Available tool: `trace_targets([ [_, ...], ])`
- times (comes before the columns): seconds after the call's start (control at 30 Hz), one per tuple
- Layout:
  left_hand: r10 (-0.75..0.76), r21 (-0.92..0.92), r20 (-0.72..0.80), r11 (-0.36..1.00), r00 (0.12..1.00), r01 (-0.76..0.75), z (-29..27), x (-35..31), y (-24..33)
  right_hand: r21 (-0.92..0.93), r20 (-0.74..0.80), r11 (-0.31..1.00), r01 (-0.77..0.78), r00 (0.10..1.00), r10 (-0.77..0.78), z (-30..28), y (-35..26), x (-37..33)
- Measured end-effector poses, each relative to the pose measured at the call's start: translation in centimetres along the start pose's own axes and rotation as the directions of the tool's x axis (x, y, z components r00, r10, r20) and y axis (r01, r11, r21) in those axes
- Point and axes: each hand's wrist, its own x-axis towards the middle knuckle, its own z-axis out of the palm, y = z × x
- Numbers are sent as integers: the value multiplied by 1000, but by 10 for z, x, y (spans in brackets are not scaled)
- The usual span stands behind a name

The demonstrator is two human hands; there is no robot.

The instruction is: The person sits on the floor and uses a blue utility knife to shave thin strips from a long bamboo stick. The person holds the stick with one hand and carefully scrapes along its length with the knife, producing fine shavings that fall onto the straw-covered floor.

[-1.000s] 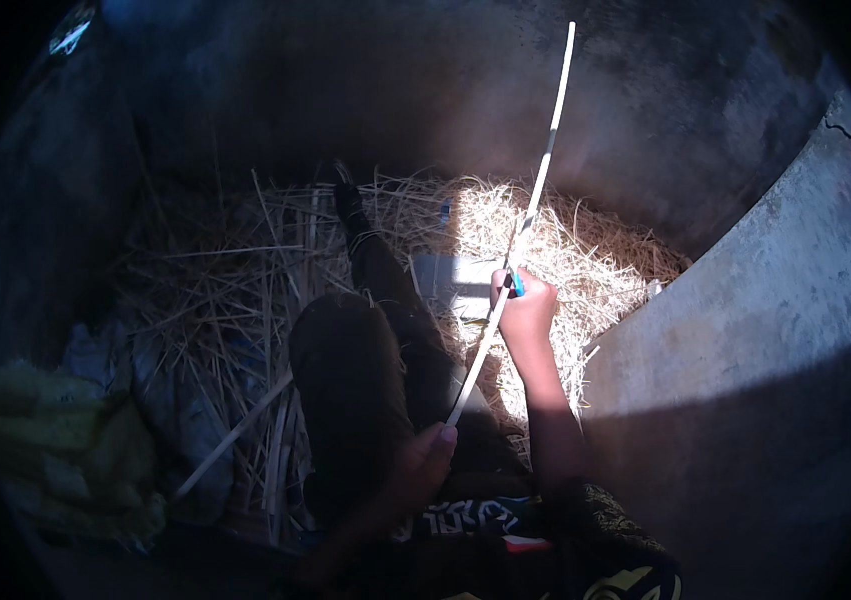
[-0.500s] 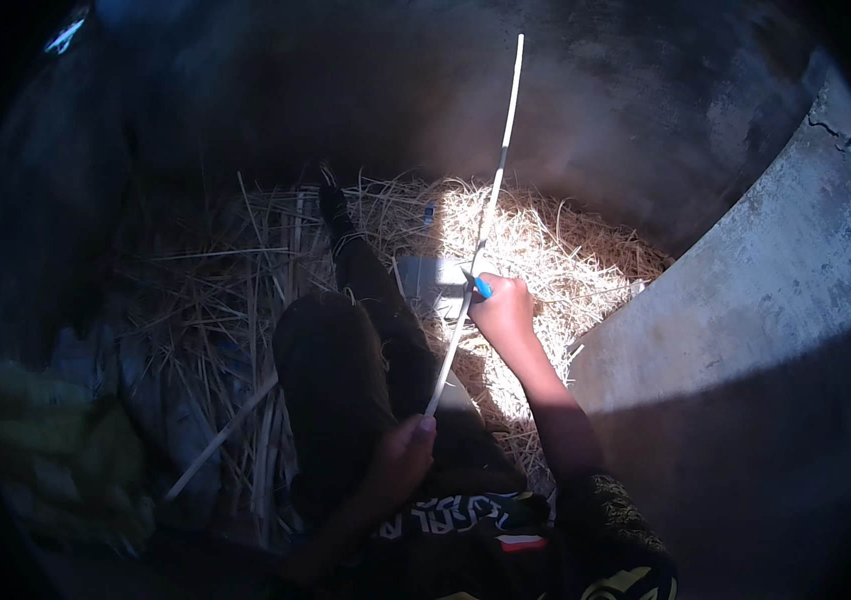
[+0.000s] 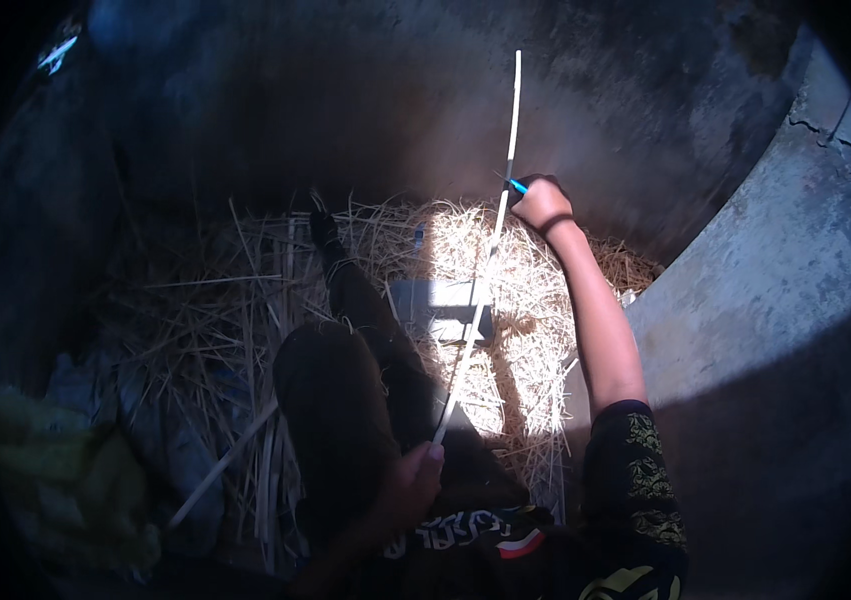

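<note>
A long thin strip of pale cane or bamboo [image 3: 467, 352] slants up and away in front of me, bending slightly toward its far end. My left hand [image 3: 413, 485] is closed round its near end, low by my lap. Farther along, my right hand [image 3: 547, 204] grips a small blue-handled knife [image 3: 518, 187]. A thin dark blade tip seems to lie against the strip there; shade makes the exact contact hard to see. My right arm reaches far out.
Dry straw and shavings [image 3: 530, 300] cover the ground, brightly lit in the middle. A flat grey block [image 3: 410, 303] lies under the strip. Long split strips [image 3: 265, 400] lie left of my bent leg, near a yellowish sack [image 3: 55, 470]. A curved concrete wall [image 3: 735, 310] rises at right.
My right hand with the knife has slid away from me along the strip, from its middle toward its far end. The left hand keeps its hold on the near end.
</note>
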Motion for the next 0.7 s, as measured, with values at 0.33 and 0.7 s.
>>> trace_targets([
  [0.33,11,40,1,999,1000,-11,-2,-4,-8,-183,-173,975,-125,981,93,-46,-11,45],
  [0.7,81,166,60,982,995,-90,6,-14,1,-155,-384,940,-305,895,227,-117,23,92],
])
